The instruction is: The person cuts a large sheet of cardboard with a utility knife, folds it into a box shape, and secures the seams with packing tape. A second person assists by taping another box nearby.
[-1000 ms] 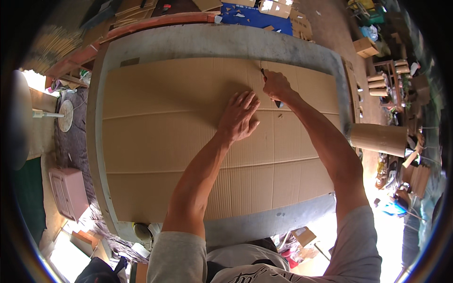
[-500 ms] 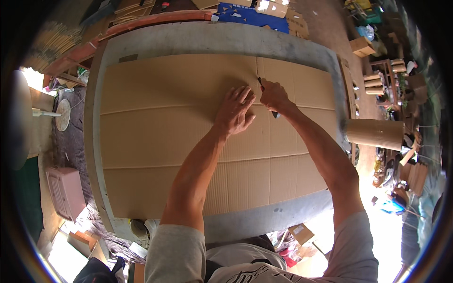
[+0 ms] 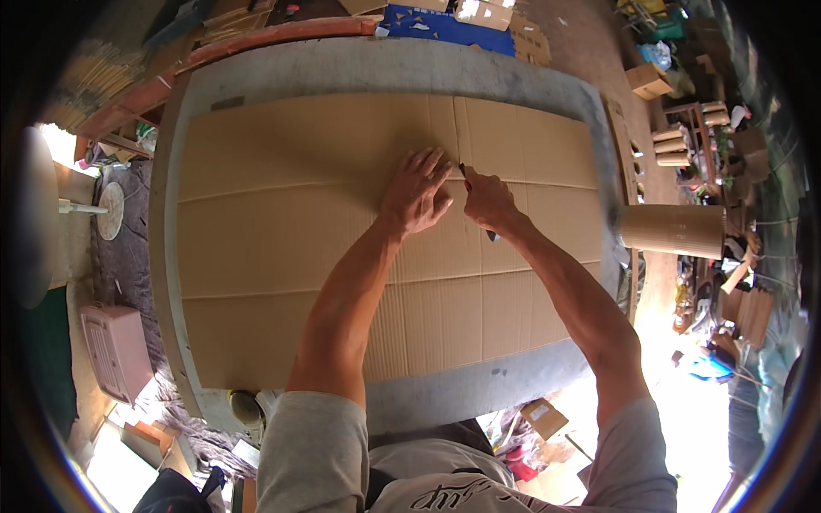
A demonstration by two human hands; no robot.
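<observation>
A large brown corrugated cardboard sheet [image 3: 282,248] with crease lines lies flat on the grey table [image 3: 359,64]. My left hand [image 3: 416,195] rests palm down on it, fingers stretched out and slightly spread. Just to its right, my right hand [image 3: 492,205] is wrapped round a utility knife [image 3: 468,183], which shows a dark end, a bit of red and a dark butt below the fist. The blade end points away from me and meets the cardboard near a crosswise crease. From the sheet's far edge a thin line runs down to the blade.
Beyond the table's right edge stands a corrugated cardboard roll [image 3: 673,231]. A pink plastic box [image 3: 117,352] and a round stool [image 3: 111,209] are at left. A red beam [image 3: 282,32] and a blue sheet [image 3: 445,30] with scraps lie past the far edge. A small carton [image 3: 543,419] sits near my front.
My right hand has drawn the knife toward me along the line, from beyond the crosswise crease down close to it. My left hand remains flat on the cardboard. The view has shifted slightly.
</observation>
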